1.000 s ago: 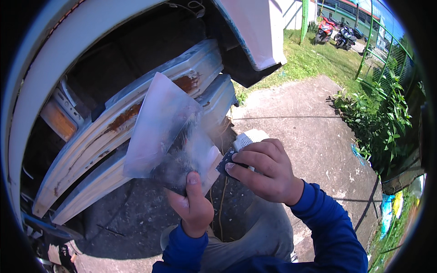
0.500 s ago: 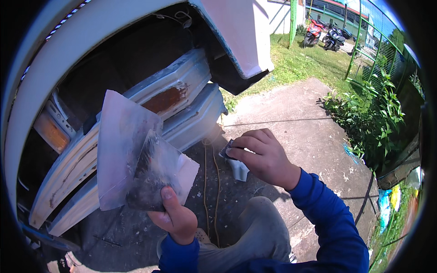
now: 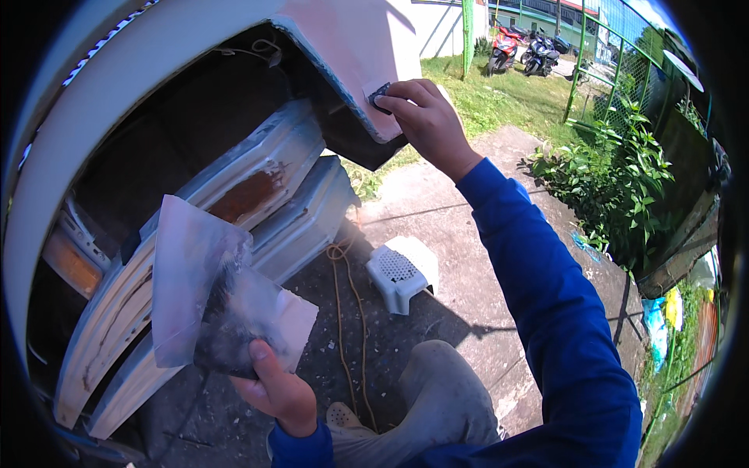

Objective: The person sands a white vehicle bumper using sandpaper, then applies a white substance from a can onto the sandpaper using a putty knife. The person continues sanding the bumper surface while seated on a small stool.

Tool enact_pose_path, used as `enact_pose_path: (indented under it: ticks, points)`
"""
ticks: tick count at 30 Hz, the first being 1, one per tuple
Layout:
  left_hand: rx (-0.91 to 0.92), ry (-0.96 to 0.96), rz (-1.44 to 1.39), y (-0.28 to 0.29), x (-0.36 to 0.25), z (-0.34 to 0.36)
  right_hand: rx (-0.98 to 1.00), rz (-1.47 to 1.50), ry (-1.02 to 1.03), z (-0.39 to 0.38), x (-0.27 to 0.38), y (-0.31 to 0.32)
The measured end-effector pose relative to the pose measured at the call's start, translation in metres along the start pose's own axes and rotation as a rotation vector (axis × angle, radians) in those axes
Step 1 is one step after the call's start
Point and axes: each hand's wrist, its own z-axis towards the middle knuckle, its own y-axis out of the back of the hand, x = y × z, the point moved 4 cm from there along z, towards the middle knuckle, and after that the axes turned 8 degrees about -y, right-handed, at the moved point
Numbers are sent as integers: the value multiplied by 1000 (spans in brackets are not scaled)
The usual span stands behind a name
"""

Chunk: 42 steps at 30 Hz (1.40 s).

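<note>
My left hand point(image 3: 279, 394) grips a flat smeared sheet point(image 3: 234, 320), thumb on top and the other fingers hidden beneath. The sheet looks pale and translucent, with a dark patch near the thumb and a light squared corner. Up at the wheel arch, my right hand point(image 3: 431, 129) pinches a small dark flat piece point(image 3: 379, 97); whether it is a spreader or an abrasive pad I cannot tell. That piece lies against the lower corner of a white and pinkish vehicle body panel point(image 3: 343, 39).
Long grey bumper-like panels point(image 3: 300, 222) with bare, rusty patches lie beneath the arch. A white plastic stool point(image 3: 402, 273) stands on the concrete beside a tan cord point(image 3: 343, 320). Leafy plants point(image 3: 608, 160), a green mesh fence point(image 3: 616, 58) and parked motorcycles point(image 3: 538, 54) are to the right.
My right hand has risen from above the stool to the panel's corner, carrying the small dark piece. The stool is now uncovered. My left hand still holds the sheet, slightly lower and further left.
</note>
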Motion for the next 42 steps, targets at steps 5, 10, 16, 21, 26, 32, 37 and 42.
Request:
enact_pose_path:
  ticks: [5, 10, 16, 21, 26, 32, 37, 42]
  points:
    - [5, -12, -12, 5, 4, 1, 196, 72, -36, -45, -8, 3]
    - [7, 2, -39, 5, 5, 1, 155, -20, 4, -15, -4, 16]
    - [-6, -26, -29, 0, 4, 2, 176, 5, 34, -35, 1, 4]
    - [-3, -9, -23, 8, 4, 0, 132, 7, 20, -19, -5, 16]
    - [-24, -1, 0, 8, 4, -2, -6, -114, 142, 31, 8, 14]
    - [-39, 5, -20, 5, 2, -4, 117, -4, 112, 2, 1, 1]
    - [-7, 9, 11, 7, 4, -4, 159, 19, 109, -31, -5, 1]
    - [-33, 5, 11, 8, 5, -4, 239, -31, 70, -32, -13, 13]
